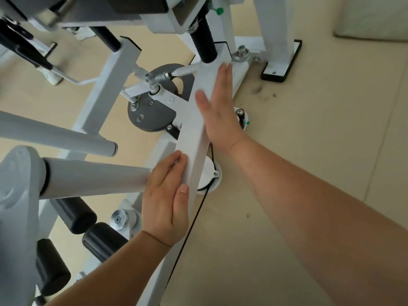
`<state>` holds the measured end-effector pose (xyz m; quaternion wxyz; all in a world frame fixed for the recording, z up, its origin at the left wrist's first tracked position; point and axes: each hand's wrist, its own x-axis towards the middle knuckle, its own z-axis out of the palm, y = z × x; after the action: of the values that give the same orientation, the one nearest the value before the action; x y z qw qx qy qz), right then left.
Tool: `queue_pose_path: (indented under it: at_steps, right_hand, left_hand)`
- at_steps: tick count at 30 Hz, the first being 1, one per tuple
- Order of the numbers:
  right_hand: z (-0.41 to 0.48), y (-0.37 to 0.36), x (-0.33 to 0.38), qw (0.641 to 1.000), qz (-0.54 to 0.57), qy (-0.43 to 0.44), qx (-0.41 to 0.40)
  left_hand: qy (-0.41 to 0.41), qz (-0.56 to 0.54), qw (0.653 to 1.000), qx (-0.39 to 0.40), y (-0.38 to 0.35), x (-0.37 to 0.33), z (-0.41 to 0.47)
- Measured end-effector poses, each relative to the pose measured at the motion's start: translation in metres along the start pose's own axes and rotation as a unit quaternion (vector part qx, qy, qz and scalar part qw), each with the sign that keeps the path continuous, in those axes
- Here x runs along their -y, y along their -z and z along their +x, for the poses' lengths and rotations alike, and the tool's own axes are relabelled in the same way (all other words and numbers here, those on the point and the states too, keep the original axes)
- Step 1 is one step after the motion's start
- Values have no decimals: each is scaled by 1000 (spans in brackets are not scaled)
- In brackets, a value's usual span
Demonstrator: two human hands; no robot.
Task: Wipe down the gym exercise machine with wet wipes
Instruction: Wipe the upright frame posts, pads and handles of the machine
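The gym machine (106,85) fills the left and middle of the view, its white slanted bar (194,129) crossing the centre above the beige floor (309,151). The right hand (218,113) lies flat, fingers straight, against the bar's right face. Lower down, the left hand (165,202) presses straight-fingered on its left side.
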<state>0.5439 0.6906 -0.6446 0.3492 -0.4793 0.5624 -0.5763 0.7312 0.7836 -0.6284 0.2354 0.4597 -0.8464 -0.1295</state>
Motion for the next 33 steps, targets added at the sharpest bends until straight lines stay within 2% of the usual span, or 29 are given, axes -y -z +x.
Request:
queue_pose_path:
  at_steps: [2, 4, 10, 12, 20, 28, 33]
  right_hand:
    - [-33, -13, -12, 998, -25, 49, 14]
    - [-40, -12, -20, 996, -49, 62, 29]
    - [41, 21, 12, 997, -1, -79, -8]
    - [51, 25, 16, 996, 11, -86, -13]
    - [-85, -32, -24, 999, -31, -9, 42]
    - [-37, -17, 8, 998, -17, -60, -2]
    - [-125, -49, -4, 995, -77, -52, 43]
  left_hand:
    - [-2, -1, 1000, -2, -1, -1, -1]
    - [2, 2, 1000, 1, -1, -3, -2]
    - [3, 6, 1000, 5, -1, -2, -1]
    - [-2, 1, 1000, 3, -1, 0, -1]
    - [-25, -23, 999, -6, -2, 4, 2]
    - [-22, -109, 992, -56, 1, 5, 2]
    - [-31, -120, 987, -102, 4, 11, 4]
